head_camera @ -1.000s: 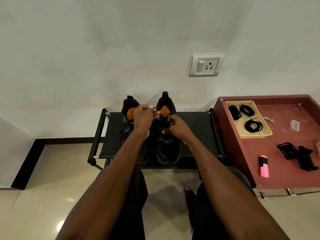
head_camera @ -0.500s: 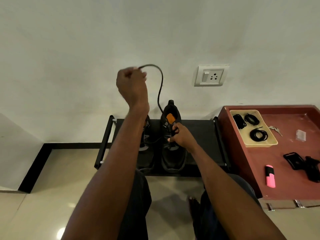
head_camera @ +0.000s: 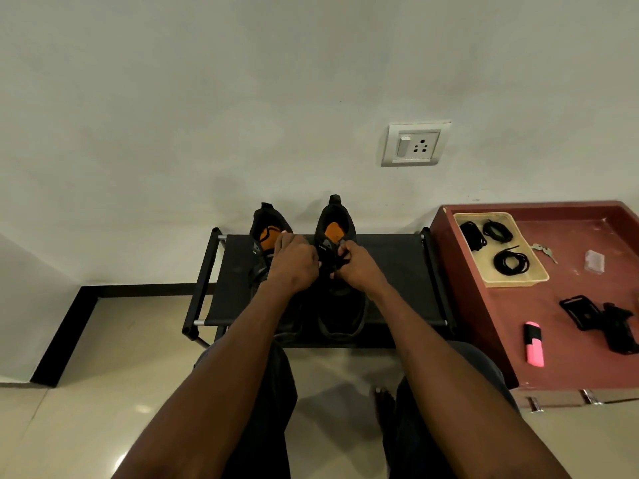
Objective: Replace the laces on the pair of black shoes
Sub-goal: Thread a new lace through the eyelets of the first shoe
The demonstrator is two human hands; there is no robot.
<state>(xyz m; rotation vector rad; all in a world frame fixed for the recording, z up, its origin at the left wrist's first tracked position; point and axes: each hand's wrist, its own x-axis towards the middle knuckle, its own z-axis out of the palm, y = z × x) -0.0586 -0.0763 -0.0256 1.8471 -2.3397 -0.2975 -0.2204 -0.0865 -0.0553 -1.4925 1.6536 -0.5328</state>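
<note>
Two black shoes with orange insoles stand side by side on a low black rack (head_camera: 394, 271), the left shoe (head_camera: 264, 233) and the right shoe (head_camera: 340, 312). My left hand (head_camera: 294, 262) and my right hand (head_camera: 358, 266) meet over the lacing area of the right shoe. Both have curled fingers pinching its black lace, which is mostly hidden between them. A cream tray (head_camera: 539, 274) on the red table holds three coiled black laces (head_camera: 511, 262).
The red table (head_camera: 570, 299) stands at the right with keys (head_camera: 544, 250), a small clear packet (head_camera: 594, 261), a black phone holder (head_camera: 601, 323) and a pink highlighter (head_camera: 534, 344). A wall socket (head_camera: 413, 145) is above the rack. My knees and a bare foot are below, on beige floor.
Half a second ago my left hand was raised high, pulling a length of lace up. It has come back down to the right shoe beside my right hand.
</note>
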